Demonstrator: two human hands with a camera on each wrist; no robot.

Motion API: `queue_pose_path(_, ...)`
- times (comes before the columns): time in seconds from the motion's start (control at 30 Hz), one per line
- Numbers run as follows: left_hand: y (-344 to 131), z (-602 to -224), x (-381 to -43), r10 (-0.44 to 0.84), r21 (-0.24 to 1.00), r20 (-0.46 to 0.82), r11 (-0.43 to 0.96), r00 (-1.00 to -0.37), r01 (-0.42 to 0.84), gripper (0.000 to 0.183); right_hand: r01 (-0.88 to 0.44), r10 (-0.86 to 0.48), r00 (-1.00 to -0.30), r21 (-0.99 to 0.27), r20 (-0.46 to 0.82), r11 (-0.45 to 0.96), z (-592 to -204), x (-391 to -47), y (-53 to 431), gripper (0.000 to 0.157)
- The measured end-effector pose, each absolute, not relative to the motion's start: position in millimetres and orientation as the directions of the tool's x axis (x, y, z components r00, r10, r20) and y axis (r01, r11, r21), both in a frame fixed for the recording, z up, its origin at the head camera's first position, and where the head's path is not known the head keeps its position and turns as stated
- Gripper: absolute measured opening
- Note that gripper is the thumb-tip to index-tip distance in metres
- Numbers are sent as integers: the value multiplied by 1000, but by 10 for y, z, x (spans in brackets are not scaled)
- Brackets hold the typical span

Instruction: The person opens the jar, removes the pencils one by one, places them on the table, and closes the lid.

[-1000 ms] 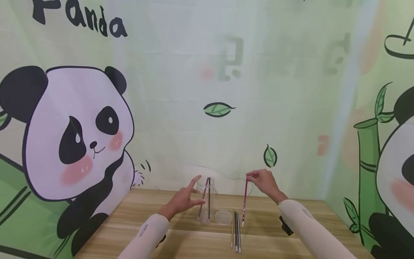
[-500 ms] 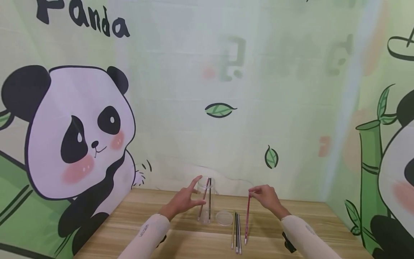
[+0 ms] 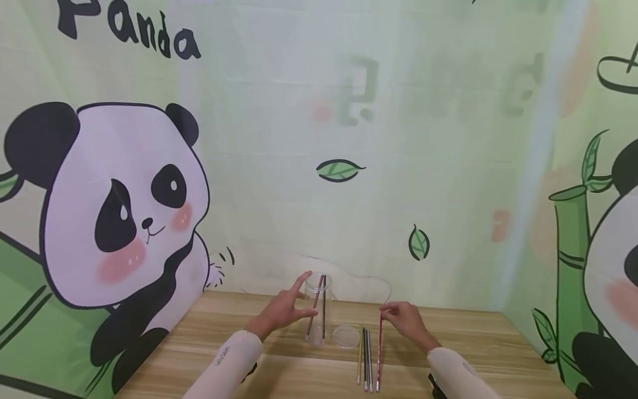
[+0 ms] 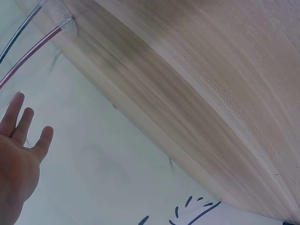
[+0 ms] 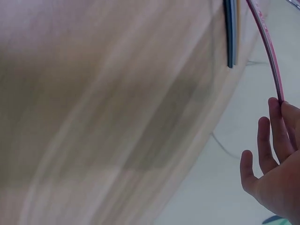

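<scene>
A clear plastic jar (image 3: 318, 327) stands upright on the wooden table, with two pencils (image 3: 324, 305) leaning inside it, one reddish and one dark. My left hand (image 3: 279, 310) holds the jar from its left side, index finger up at the rim and thumb across the front; in the left wrist view its other fingers (image 4: 21, 126) are spread and fairly straight. Between thumb and fingertips, my right hand (image 3: 405, 318) pinches a pink-red pencil (image 3: 380, 354) by its upper end. That pencil's silver-and-white end points toward me, close beside several pencils (image 3: 368, 360) lying side by side.
A round clear lid (image 3: 345, 336) lies between the jar and the lying pencils. Behind the wooden table (image 3: 279, 371) hangs a pale green cloth backdrop (image 3: 269, 194) printed with pandas and bamboo.
My right hand has come down toward the table with the pink-red pencil, whose lower end has moved nearer to me, alongside the lying pencils. My left hand stays at the jar.
</scene>
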State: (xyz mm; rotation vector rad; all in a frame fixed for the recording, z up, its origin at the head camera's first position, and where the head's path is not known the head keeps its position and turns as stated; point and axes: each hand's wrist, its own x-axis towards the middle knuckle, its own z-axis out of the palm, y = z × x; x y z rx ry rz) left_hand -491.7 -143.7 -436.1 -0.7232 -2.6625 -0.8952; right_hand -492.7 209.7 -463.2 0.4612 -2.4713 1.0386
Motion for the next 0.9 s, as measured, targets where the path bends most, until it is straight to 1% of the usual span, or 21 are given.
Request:
queue_pose_path(0.23, -1465, -4351, -4916, 383, 502, 380, 679, -842, 536, 101, -458, -140, -857, -608, 496, 649, -4818, -4964, 2003, 7)
queue_pose_path(0.4, -1470, -4366, -4924, 386, 510, 372, 675, -844, 534, 101, -441, -135, -860, -583, 493, 683, -4869, -4902, 1942, 6)
queue_pose_path(0.5, -1462, -4375, -4936, 381, 511, 371, 678, -847, 528, 101, -432, -132, -868, -595, 479, 678, -4871, -4847, 1909, 5)
queue_pose_path(0.73, -1468, -4374, -4920, 380, 512, 374, 676, -846, 530, 101, -365, -103, -902, -612, 419, 701, -4934, -4827, 1866, 5)
queue_pose_path(0.9, -1460, -4368, -4910, 388, 506, 378, 674, -841, 538, 100, -338, -86, -910, -605, 406, 721, -4996, -4842, 1871, 6)
